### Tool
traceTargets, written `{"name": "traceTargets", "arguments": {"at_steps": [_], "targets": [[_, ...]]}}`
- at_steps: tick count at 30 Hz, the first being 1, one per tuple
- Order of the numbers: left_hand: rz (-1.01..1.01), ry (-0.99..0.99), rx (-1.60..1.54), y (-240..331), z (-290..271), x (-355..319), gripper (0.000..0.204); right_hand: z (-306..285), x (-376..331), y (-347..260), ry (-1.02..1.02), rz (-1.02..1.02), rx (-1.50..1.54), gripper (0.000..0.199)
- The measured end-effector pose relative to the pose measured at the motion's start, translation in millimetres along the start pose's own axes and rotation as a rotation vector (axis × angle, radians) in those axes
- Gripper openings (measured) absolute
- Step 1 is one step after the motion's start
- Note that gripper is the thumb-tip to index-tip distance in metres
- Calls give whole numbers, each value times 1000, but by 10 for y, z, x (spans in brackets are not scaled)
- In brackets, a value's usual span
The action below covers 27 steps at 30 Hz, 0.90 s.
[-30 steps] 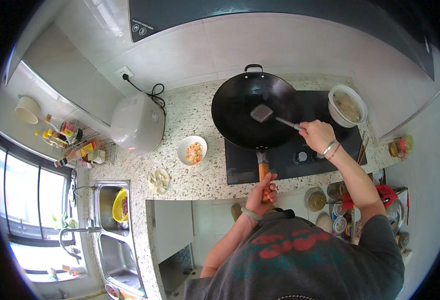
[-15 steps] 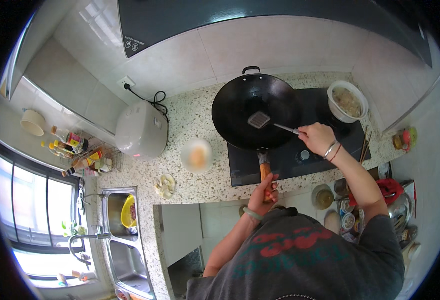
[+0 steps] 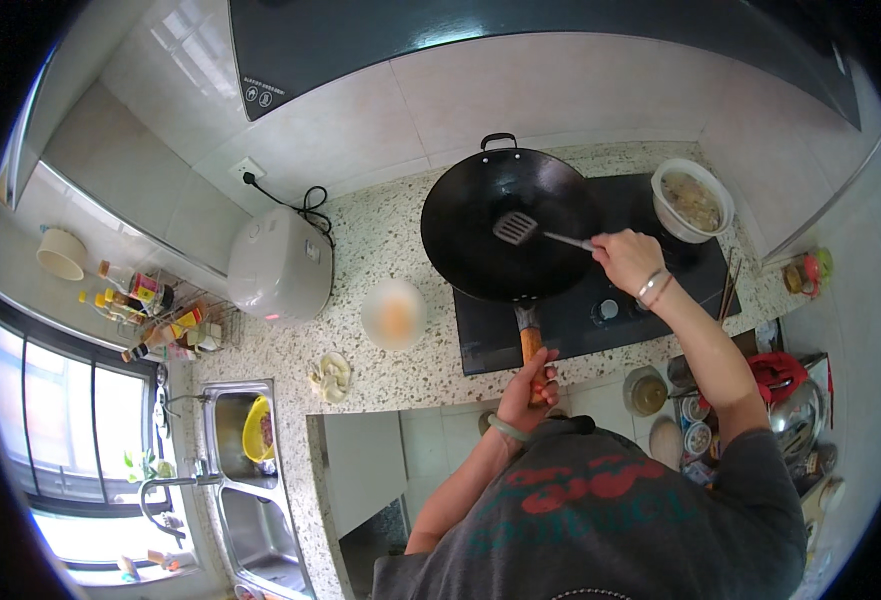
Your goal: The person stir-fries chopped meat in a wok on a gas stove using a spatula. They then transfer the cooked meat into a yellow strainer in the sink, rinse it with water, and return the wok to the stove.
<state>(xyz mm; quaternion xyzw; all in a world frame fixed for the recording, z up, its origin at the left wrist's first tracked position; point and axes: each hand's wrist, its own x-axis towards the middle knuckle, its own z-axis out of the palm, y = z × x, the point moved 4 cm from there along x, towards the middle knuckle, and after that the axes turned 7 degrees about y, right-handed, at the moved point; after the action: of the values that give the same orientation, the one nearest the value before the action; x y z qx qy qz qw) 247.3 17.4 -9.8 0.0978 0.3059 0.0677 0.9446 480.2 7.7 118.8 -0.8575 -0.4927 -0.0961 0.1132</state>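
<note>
A large black wok [image 3: 490,185] rests on the dark cooktop [image 3: 600,345]. My left hand [image 3: 527,392] is closed round the wok's wooden handle [image 3: 531,345] at the cooktop's near edge. In my right hand [image 3: 628,262] is the grip of a slotted metal spatula [image 3: 516,228], whose flat head is over the wok's inner surface; whether it touches the metal I cannot tell. No food can be made out in the wok. Left of it, a pale translucent bowl [image 3: 370,312] holds something orange.
A white bowl of pale food [image 3: 691,200] stands at the cooktop's far right. On the left are a rice cooker [image 3: 278,268], pale scraps [image 3: 331,377] and a double sink [image 3: 257,530] with a yellow basket [image 3: 253,428]. A range hood [image 3: 540,25] hangs over the back.
The spatula's head has turned, so its slots now show more clearly, and it has shifted slightly up and left. My left hand keeps its grip on the handle.
</note>
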Motion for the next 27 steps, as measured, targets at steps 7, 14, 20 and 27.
{"name": "traceTargets", "arguments": {"at_steps": [7,14,20,27], "targets": [[19,102,71,28,-9,-18,27,-372,-144,188,32,2,55,16],[24,99,85,33,-1,-18,26,-231,-229,139,-30,-87,-5,18],[2,105,90,46,-9,-15,25,-4,107,-78,80,10,64,19],[26,102,84,43,-19,-14,26,-586,-94,133,-103,-15,39,16]]}}
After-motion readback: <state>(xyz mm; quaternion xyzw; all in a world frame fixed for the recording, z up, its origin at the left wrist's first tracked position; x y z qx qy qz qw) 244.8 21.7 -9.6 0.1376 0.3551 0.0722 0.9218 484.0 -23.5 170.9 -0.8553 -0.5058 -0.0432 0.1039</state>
